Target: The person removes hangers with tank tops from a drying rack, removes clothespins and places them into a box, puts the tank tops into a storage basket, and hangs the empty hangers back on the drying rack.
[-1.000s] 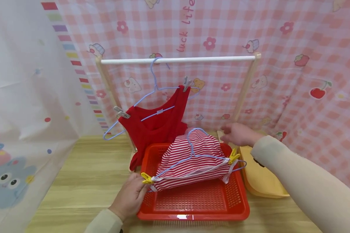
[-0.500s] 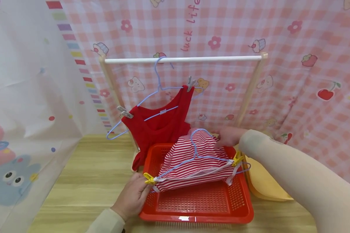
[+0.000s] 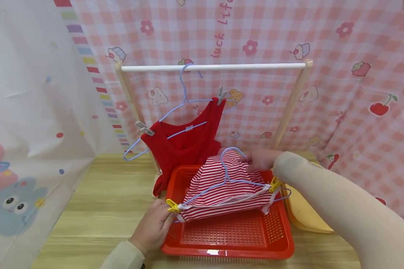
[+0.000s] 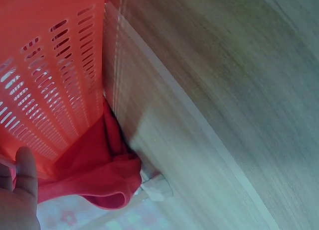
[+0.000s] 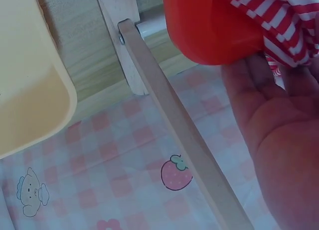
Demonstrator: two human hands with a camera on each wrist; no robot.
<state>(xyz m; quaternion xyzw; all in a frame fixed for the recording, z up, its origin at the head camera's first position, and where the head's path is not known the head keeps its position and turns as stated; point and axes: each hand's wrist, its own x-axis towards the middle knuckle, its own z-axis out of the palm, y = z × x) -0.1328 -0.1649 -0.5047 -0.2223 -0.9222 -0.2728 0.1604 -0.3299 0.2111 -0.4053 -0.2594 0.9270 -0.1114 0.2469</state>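
A red-and-white striped top (image 3: 219,168) with white straps lies over the red basket (image 3: 229,252). Yellow clothespins (image 3: 172,205) fasten its straps to a blue hanger (image 3: 202,193). My left hand (image 3: 153,226) holds the hanger's left end just below the clothespin; its fingertips are partly hidden. At the top's far side, my right hand (image 3: 262,160) grips the striped cloth near the hanger hook, and the right wrist view shows its fingers (image 5: 294,83) against the fabric. Behind the basket, a red sleeveless garment (image 3: 185,145) hangs on another blue hanger with grey clothespins (image 3: 144,129).
A clothes rack stands at the back with a white rail (image 3: 242,67) and wooden legs (image 3: 289,108). To the basket's right is a yellow tray (image 3: 306,209), partly under my right forearm. Wooden tabletop (image 3: 87,209) extends on the left.
My right hand has moved left from beside the basket's far right corner onto the striped cloth. The left hand stays at the hanger's end. The head view has shifted slightly.
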